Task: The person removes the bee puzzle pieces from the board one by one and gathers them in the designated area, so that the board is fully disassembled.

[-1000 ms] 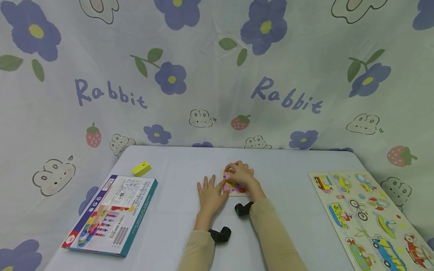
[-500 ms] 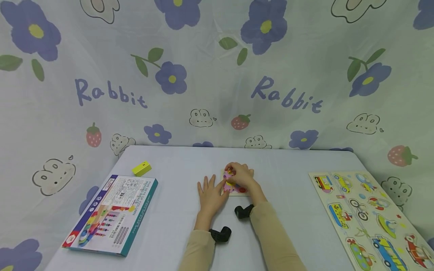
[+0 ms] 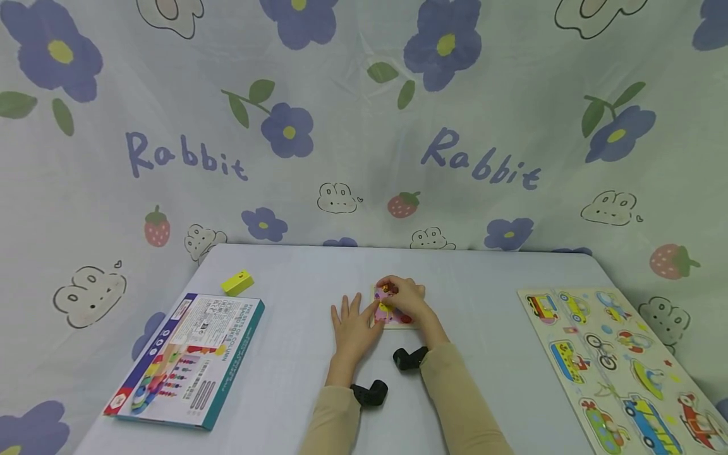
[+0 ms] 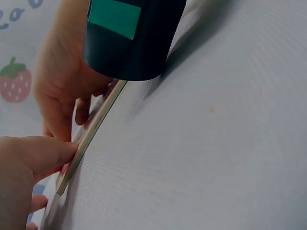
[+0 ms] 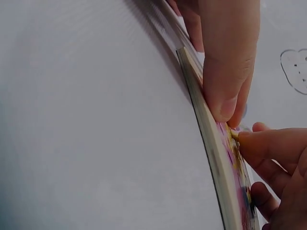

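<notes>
A small pink picture puzzle board (image 3: 392, 318) with a pale wooden edge lies flat on the white table. My left hand (image 3: 354, 335) rests beside its left side, fingers spread, with the thumb touching the board. Over the board, my right hand (image 3: 406, 298) has its fingers bent down. In the right wrist view its thumb and finger pinch a small yellow puzzle piece (image 5: 234, 134) at the board's surface, close to the left fingertips (image 5: 225, 109). The right hand covers much of the board's upper right, so the piece's full shape is hidden.
To the left lies a boxed toy (image 3: 188, 360), with a yellow block (image 3: 237, 283) behind it. A large wooden vehicle puzzle board (image 3: 617, 373) lies at the right. A printed cloth (image 3: 364, 126) hangs behind the table. Black wrist cameras (image 3: 371, 394) sit on both wrists.
My right hand has shifted slightly nearer to me, and its back has lowered a little over the board. The left hand stays in place.
</notes>
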Action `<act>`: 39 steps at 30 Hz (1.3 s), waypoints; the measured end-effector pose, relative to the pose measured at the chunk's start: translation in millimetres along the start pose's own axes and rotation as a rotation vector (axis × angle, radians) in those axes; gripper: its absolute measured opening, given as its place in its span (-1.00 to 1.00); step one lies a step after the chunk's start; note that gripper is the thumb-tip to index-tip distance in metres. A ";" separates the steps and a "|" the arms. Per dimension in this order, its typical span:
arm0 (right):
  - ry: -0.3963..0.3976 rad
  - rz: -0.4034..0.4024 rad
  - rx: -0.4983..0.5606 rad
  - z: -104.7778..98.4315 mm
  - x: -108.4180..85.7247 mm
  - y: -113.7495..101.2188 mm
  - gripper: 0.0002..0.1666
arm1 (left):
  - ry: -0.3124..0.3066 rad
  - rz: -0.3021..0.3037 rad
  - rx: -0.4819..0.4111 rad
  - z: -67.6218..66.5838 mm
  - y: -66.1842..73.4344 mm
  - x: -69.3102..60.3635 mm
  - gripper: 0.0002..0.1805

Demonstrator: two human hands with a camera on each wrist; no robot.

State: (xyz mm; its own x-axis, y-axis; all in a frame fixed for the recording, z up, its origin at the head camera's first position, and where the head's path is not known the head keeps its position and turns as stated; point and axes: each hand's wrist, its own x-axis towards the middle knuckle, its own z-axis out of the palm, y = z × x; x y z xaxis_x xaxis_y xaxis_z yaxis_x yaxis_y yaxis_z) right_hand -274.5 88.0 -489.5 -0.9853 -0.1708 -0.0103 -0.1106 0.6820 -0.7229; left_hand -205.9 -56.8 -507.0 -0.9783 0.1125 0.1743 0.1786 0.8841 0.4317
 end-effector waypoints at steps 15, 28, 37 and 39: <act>0.147 0.017 0.341 -5.7 -4.9 5.6 -0.68 | -0.004 -0.008 -0.009 -1.3 1.3 -0.3 -0.51; 0.274 0.107 0.506 -20.6 -13.6 29.8 -0.54 | -0.003 -0.018 -0.016 -1.7 2.4 -0.2 -0.51; 0.395 0.136 0.557 -29.1 -22.7 45.0 -0.58 | -0.004 -0.024 -0.016 -1.1 2.0 -0.8 -0.50; 0.430 0.120 0.565 -30.8 -25.0 46.9 -0.59 | -0.007 -0.025 -0.017 -1.0 1.8 -0.8 -0.50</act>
State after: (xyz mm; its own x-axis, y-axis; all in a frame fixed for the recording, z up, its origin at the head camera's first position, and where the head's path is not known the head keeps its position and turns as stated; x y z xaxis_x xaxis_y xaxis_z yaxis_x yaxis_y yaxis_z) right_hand -259.1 146.2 -501.9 -0.9634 0.2570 0.0763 -0.0282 0.1860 -0.9821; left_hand -204.7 -55.7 -505.5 -0.9832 0.0936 0.1566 0.1554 0.8791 0.4506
